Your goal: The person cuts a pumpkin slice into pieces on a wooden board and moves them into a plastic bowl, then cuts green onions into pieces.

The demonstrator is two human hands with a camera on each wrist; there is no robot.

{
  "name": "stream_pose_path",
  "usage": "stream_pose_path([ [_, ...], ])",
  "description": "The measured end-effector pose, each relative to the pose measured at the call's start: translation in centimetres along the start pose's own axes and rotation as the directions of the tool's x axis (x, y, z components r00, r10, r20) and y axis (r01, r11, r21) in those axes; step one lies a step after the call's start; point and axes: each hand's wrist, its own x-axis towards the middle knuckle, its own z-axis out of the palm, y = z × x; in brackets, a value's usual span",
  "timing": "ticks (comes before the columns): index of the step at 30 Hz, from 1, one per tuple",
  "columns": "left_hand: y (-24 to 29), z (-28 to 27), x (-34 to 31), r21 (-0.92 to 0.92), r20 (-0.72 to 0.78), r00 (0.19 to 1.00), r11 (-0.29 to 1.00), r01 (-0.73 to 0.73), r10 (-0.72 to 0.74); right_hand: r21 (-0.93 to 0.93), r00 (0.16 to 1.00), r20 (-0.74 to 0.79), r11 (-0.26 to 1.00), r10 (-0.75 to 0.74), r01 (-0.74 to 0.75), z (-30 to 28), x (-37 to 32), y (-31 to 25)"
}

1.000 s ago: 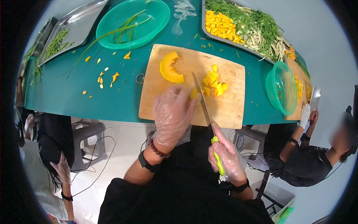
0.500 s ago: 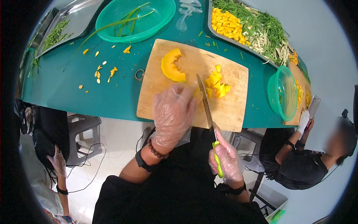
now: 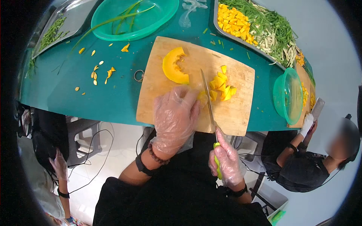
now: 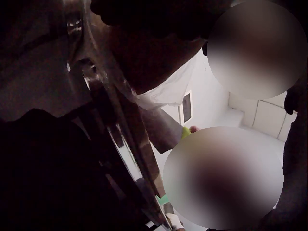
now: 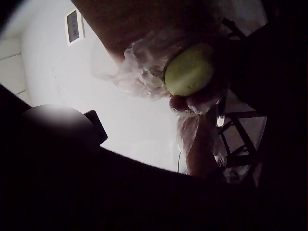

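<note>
Right hand [image 3: 227, 165], gloved, clamped round the green handle of the knife [image 3: 209, 105], blade angled away from the grip. Left hand [image 3: 174, 118], gloved, fingers bent down on a pumpkin piece [image 3: 203, 98], just left of the blade. Both above the cutting board [image 3: 228, 118]. Cut chunks [image 3: 222, 86] lay right of the blade; a curved pumpkin wedge [image 3: 172, 67] just beyond the left fingers. Farther off: green basin [image 3: 160, 23] ahead-left, metal tray [image 3: 257, 53] ahead-right, holding diced pumpkin [image 3: 234, 23] and greens.
</note>
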Motion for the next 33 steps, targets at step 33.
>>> stream_pose_path([
  [33,0.0,-0.3,-0.4,-0.034,-0.044,0.999,0.999,-0.004,0.003,0.211,0.998,0.055,0.977,0.027,-0.038,0.6,0.0,-0.9],
])
